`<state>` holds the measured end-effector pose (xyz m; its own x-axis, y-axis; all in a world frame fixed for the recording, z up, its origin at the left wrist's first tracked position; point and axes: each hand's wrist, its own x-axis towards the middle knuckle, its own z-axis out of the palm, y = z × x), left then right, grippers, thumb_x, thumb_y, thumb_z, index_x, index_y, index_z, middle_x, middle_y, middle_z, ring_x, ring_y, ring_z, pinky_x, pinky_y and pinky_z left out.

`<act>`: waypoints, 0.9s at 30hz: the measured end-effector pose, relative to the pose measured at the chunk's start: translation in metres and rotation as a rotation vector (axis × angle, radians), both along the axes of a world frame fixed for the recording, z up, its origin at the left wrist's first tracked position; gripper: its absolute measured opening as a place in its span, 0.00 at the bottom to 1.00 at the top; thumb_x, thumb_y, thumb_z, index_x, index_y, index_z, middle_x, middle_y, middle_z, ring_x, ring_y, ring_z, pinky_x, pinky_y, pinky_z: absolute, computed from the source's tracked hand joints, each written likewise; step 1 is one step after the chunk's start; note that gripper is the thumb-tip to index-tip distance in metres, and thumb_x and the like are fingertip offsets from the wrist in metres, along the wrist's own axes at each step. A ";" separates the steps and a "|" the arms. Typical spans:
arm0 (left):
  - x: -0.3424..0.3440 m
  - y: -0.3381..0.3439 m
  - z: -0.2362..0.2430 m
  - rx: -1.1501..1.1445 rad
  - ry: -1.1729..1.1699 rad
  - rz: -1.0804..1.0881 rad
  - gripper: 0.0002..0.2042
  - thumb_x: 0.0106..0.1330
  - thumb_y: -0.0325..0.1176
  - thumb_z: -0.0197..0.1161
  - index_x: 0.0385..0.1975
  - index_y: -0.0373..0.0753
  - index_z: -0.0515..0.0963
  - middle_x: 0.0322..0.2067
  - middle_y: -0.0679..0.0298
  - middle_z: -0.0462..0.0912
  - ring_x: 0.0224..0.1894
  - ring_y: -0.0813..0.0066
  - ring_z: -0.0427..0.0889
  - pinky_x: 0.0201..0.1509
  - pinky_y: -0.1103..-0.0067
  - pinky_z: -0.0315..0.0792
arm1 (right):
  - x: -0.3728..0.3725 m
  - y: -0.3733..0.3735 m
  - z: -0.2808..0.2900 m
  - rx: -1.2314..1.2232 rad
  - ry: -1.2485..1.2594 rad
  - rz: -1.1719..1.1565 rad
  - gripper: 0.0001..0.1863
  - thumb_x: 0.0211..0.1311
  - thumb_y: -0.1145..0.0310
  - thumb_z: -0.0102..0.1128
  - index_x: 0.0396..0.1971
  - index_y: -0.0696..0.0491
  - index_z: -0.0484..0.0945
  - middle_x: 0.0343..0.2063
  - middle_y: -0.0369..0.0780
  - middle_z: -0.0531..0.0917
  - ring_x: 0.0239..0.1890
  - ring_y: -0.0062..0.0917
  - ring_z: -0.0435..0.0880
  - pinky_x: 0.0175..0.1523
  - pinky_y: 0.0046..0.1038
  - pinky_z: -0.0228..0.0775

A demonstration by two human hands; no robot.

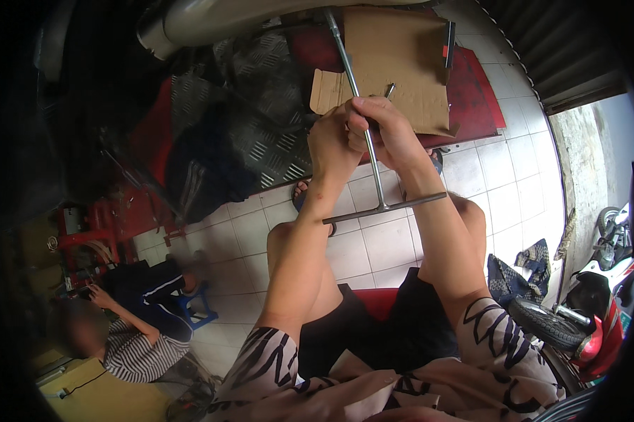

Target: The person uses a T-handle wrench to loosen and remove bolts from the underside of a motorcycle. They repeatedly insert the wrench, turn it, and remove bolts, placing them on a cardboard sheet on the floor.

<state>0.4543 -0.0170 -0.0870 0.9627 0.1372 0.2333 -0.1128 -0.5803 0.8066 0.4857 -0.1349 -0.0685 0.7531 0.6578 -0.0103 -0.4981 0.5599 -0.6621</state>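
Note:
A long metal T-handle wrench slants through the middle of the view. Its crossbar lies nearest me, over my forearms, and its far end reaches up to the pale metal part at the top. My right hand is closed on the shaft, thumb uppermost. Pressed against it, my left hand is also closed at the shaft, its fingers partly hidden by the right hand. A short metal tool end shows just beyond my right knuckles; whether it is held or lies on the cardboard, I cannot tell.
A red platform with dark tread plate lies ahead. A pale metal tube crosses above. Beside me at left, a person in a striped shirt sits near a blue stool. At right are a patterned cloth and a motorcycle wheel.

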 end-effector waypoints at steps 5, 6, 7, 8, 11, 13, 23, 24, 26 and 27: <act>0.000 0.003 0.000 0.057 -0.102 0.018 0.07 0.52 0.30 0.64 0.28 0.36 0.77 0.24 0.56 0.81 0.28 0.55 0.82 0.31 0.70 0.74 | 0.012 0.001 -0.001 0.004 0.024 -0.017 0.20 0.71 0.63 0.44 0.16 0.52 0.67 0.10 0.28 0.59 0.12 0.13 0.52 0.19 0.21 0.41; 0.000 0.004 -0.001 0.068 -0.122 0.013 0.07 0.53 0.30 0.64 0.28 0.35 0.77 0.23 0.54 0.80 0.27 0.53 0.82 0.30 0.70 0.73 | 0.013 0.001 -0.001 0.010 0.019 -0.011 0.20 0.71 0.63 0.44 0.16 0.52 0.67 0.10 0.28 0.59 0.12 0.13 0.52 0.19 0.21 0.42; 0.000 0.005 -0.002 0.080 -0.143 0.008 0.07 0.54 0.30 0.63 0.28 0.34 0.76 0.23 0.53 0.80 0.27 0.52 0.81 0.29 0.69 0.73 | 0.012 0.001 -0.001 0.002 0.017 -0.021 0.20 0.71 0.63 0.44 0.16 0.53 0.67 0.10 0.28 0.59 0.12 0.13 0.52 0.19 0.21 0.42; 0.000 0.007 -0.003 0.079 -0.126 0.009 0.06 0.53 0.29 0.63 0.28 0.34 0.77 0.23 0.53 0.80 0.27 0.52 0.81 0.29 0.70 0.73 | 0.011 0.000 -0.001 -0.005 0.016 -0.031 0.20 0.71 0.63 0.44 0.16 0.53 0.67 0.10 0.28 0.59 0.12 0.13 0.52 0.19 0.21 0.42; 0.000 0.011 -0.005 0.086 -0.083 0.012 0.06 0.51 0.27 0.65 0.28 0.36 0.77 0.23 0.55 0.81 0.26 0.55 0.82 0.29 0.71 0.73 | 0.009 -0.001 -0.001 0.005 0.008 -0.010 0.20 0.71 0.63 0.44 0.16 0.53 0.67 0.10 0.28 0.58 0.12 0.13 0.52 0.19 0.21 0.42; 0.002 0.011 -0.005 0.096 -0.059 0.018 0.07 0.49 0.27 0.66 0.28 0.38 0.77 0.23 0.59 0.81 0.26 0.61 0.82 0.30 0.71 0.74 | 0.009 -0.002 0.000 0.012 -0.005 0.008 0.20 0.71 0.63 0.44 0.17 0.53 0.67 0.09 0.28 0.58 0.12 0.13 0.52 0.19 0.21 0.42; 0.004 0.001 -0.002 0.078 0.047 -0.021 0.09 0.53 0.35 0.63 0.29 0.37 0.77 0.26 0.56 0.82 0.29 0.59 0.83 0.33 0.71 0.75 | 0.011 0.002 -0.004 0.550 0.157 0.228 0.21 0.74 0.58 0.38 0.19 0.49 0.62 0.09 0.27 0.53 0.11 0.15 0.48 0.19 0.20 0.42; 0.005 0.000 -0.003 0.103 0.058 -0.029 0.09 0.53 0.36 0.63 0.29 0.37 0.78 0.26 0.56 0.82 0.30 0.58 0.83 0.34 0.70 0.75 | 0.012 0.004 -0.006 0.714 0.217 0.300 0.21 0.74 0.57 0.37 0.19 0.48 0.61 0.09 0.27 0.52 0.11 0.15 0.47 0.19 0.20 0.43; 0.006 -0.001 -0.004 0.089 0.102 -0.031 0.11 0.54 0.38 0.62 0.29 0.37 0.78 0.27 0.56 0.83 0.31 0.58 0.83 0.35 0.70 0.75 | 0.013 0.004 -0.009 0.680 0.206 0.304 0.20 0.74 0.56 0.36 0.20 0.48 0.60 0.08 0.27 0.51 0.11 0.15 0.45 0.19 0.20 0.44; 0.005 -0.002 -0.003 0.053 0.137 -0.025 0.11 0.54 0.39 0.62 0.29 0.37 0.78 0.28 0.56 0.83 0.31 0.57 0.83 0.35 0.69 0.75 | 0.012 0.003 -0.008 0.631 0.217 0.294 0.20 0.74 0.56 0.37 0.20 0.48 0.60 0.08 0.27 0.51 0.11 0.15 0.46 0.18 0.20 0.44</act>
<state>0.4593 -0.0189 -0.0899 0.9890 0.1034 0.1056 -0.0188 -0.6206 0.7839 0.4975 -0.1319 -0.0768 0.5681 0.7630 0.3084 -0.7704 0.6248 -0.1268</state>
